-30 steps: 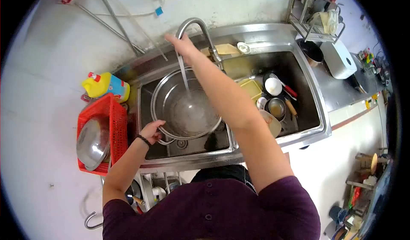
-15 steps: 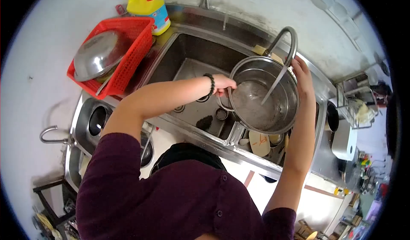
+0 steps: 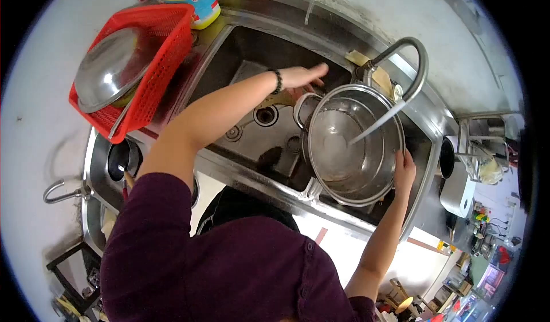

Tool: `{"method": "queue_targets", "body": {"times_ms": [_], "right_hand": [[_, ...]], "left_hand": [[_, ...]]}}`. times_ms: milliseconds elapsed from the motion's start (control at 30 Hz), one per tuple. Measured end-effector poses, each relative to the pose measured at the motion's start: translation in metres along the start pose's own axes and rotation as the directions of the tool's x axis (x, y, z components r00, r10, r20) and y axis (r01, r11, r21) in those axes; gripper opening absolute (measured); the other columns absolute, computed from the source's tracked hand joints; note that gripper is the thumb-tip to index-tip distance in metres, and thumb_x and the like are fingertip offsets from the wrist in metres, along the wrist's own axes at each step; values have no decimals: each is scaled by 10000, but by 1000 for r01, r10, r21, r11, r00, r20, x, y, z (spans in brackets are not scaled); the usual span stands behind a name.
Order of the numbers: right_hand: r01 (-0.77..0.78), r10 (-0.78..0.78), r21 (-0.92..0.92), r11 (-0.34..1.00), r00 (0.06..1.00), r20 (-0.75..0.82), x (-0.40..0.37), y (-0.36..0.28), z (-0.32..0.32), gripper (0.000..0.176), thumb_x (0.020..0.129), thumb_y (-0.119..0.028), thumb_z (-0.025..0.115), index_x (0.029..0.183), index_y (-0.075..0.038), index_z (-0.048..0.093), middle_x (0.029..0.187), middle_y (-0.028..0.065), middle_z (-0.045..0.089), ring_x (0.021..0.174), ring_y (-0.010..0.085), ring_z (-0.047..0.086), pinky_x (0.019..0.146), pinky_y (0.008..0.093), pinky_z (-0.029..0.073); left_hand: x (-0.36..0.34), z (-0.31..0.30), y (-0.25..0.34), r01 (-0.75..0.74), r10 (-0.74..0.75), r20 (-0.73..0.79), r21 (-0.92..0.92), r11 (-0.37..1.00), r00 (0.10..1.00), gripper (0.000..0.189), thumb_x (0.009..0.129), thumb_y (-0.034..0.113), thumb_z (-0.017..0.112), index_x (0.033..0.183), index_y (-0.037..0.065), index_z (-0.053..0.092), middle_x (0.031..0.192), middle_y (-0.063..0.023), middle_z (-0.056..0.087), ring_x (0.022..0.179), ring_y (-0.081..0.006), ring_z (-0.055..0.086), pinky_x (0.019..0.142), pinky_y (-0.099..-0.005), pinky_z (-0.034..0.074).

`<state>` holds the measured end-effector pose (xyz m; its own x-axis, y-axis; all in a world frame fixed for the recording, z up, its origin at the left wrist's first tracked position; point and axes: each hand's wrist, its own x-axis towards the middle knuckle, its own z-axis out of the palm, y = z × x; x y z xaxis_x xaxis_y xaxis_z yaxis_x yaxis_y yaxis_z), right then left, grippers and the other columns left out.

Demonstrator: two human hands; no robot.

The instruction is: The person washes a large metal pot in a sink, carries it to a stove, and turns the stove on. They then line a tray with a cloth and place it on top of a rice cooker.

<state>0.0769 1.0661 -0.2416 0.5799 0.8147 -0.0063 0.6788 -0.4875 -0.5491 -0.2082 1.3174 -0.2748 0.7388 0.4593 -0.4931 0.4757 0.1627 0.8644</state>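
Note:
A large round metal pot (image 3: 338, 187) sits over the divider between two sink basins, with water running into it from the curved faucet (image 3: 423, 64). My right hand (image 3: 404, 170) grips the pot's right rim. Over the left basin (image 3: 229, 141), my left hand (image 3: 306, 77) is off the pot, fingers apart and empty, just above the pot's looped left handle (image 3: 298, 111). A dark beaded bracelet is on my left wrist.
A red basket (image 3: 150, 93) holding a metal lid (image 3: 112, 70) stands left of the sink, beside a yellow bottle (image 3: 197, 1). Another sink with a small faucet (image 3: 60, 191) is at lower left. A white appliance (image 3: 458, 193) and a wire rack are at right.
My left hand has let go of the pot handle and moved up. My right hand has moved from near the faucet down to the pot's right rim. The view has shifted.

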Motion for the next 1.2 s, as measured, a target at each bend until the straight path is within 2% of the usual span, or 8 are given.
{"method": "queue_targets", "body": {"times_ms": [100, 200, 267, 467, 667, 1000, 1133, 1200], "right_hand": [[-11, 22, 147, 989, 997, -75, -9, 4, 5, 342, 838, -236, 494, 1057, 25, 526, 803, 104, 588, 731, 136, 520, 673, 249, 404], [-65, 82, 128, 990, 988, -131, -11, 9, 9, 326, 840, -206, 498, 1051, 41, 523, 795, 58, 576, 727, 110, 495, 659, 231, 396], [-122, 141, 144, 982, 981, -130, -16, -4, 8, 320, 844, -199, 492, 1058, 36, 522, 787, 37, 556, 710, 98, 473, 638, 215, 385], [-171, 193, 140, 975, 966, -170, -15, -11, 13, 295, 841, -177, 492, 1062, 15, 530, 724, 3, 516, 645, 64, 426, 570, 191, 343], [-202, 212, 75, 976, 962, -169, -19, -10, 6, 288, 817, -154, 522, 1064, -8, 544, 861, 113, 587, 758, 160, 537, 668, 258, 412], [-84, 85, 16, 996, 964, -253, -21, -31, -2, 251, 785, -166, 532, 1004, -55, 584, 742, 135, 567, 699, 274, 513, 652, 344, 408], [-43, 43, 8, 999, 965, -258, -21, -20, 1, 251, 785, -173, 534, 1003, -60, 586, 741, 143, 571, 700, 283, 514, 654, 355, 409], [-25, 26, 10, 1000, 966, -259, -20, -20, 1, 247, 784, -170, 535, 996, -54, 587, 748, 149, 572, 697, 289, 517, 655, 358, 412]], "left_hand": [[43, -50, -79, 43, 17, -360, 159, 986, 933, 593, 800, 570, 372, 928, 50, 629, 877, -53, 631, 661, -137, 567, 655, -273, 458], [66, -64, -133, 364, -67, -453, 610, 704, 889, 343, 799, 347, 480, 841, 49, 643, 845, -158, 611, 745, -261, 583, 713, -347, 453], [142, -64, -229, 520, -236, -634, 308, 797, 737, 361, 783, 356, 513, 920, 38, 615, 896, -193, 591, 834, -286, 568, 746, -364, 452], [196, -11, -276, 441, 141, -606, 700, 561, 783, 210, 768, 133, 491, 937, 44, 578, 958, -132, 578, 866, -291, 538, 752, -380, 447], [114, -43, -120, -72, 448, -557, 569, 819, 699, 99, 687, 141, 551, 737, 67, 509, 719, -115, 534, 717, -296, 517, 604, -378, 418], [136, -33, 227, -467, 949, -142, 844, 264, 280, 155, 733, 213, 566, 766, 69, 520, 720, -104, 581, 674, -277, 555, 571, -367, 432], [198, 7, 305, -673, 850, 311, 736, 68, 426, 277, 712, 332, 626, 850, 94, 594, 828, -46, 616, 748, -168, 573, 678, -290, 454], [201, 30, 316, -703, 684, 382, 658, 271, 621, 441, 714, 469, 601, 998, 132, 599, 921, -32, 618, 812, -143, 565, 729, -278, 446]]}}
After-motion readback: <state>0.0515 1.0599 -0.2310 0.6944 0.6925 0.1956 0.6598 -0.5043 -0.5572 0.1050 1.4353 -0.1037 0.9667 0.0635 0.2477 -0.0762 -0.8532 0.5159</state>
